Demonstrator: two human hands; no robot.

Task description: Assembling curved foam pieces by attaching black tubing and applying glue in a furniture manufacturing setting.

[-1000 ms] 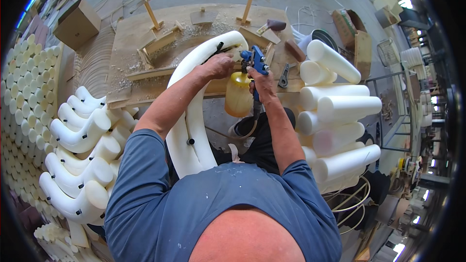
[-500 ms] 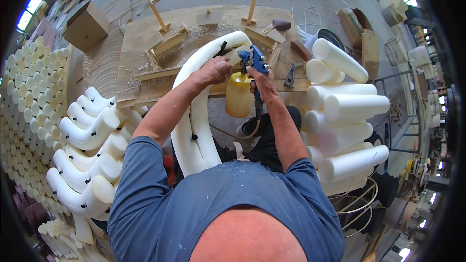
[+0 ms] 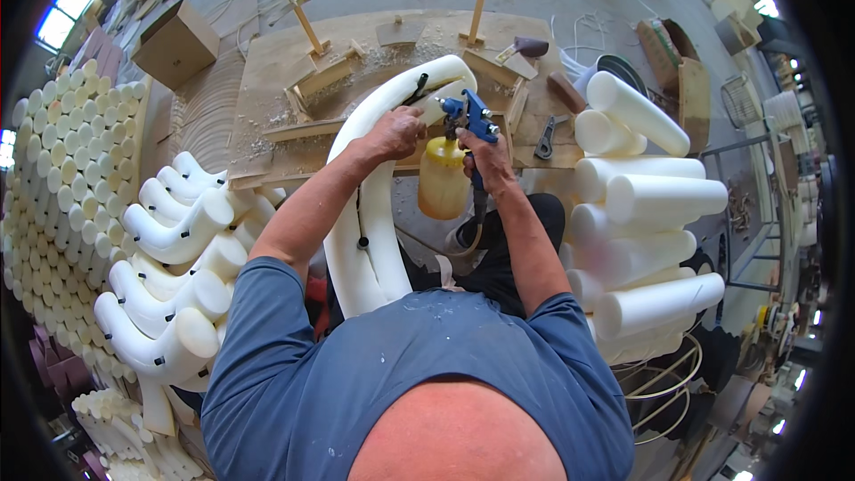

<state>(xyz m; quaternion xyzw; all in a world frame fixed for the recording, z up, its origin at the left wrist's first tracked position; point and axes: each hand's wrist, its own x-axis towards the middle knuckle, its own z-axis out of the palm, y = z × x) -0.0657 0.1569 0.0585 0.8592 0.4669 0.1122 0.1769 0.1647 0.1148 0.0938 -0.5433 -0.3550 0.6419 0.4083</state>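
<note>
A long, curved white foam roll with a slit along it arches from near my body over the edge of the work board. My left hand is closed at the slit's edge, pinching the foam near the roll's far end. Just beyond those fingers, a black peg sticks up from the roll; another black peg sits lower on it. In my right hand is a blue spray gun, its fingers wrapped round the handle. A yellowish cup hangs beneath the gun, whose nozzle points toward the slit.
Wooden jig pieces, scissors and a trowel-like tool lie on the board. White foam cylinders are stacked at right. Bent foam pieces with black pegs pile at left, before more stacked rolls.
The whole view has shifted a little, so the surroundings sit farther right. Both hands keep nearly the same places against the foam roll, and the spray gun stays in my right hand.
</note>
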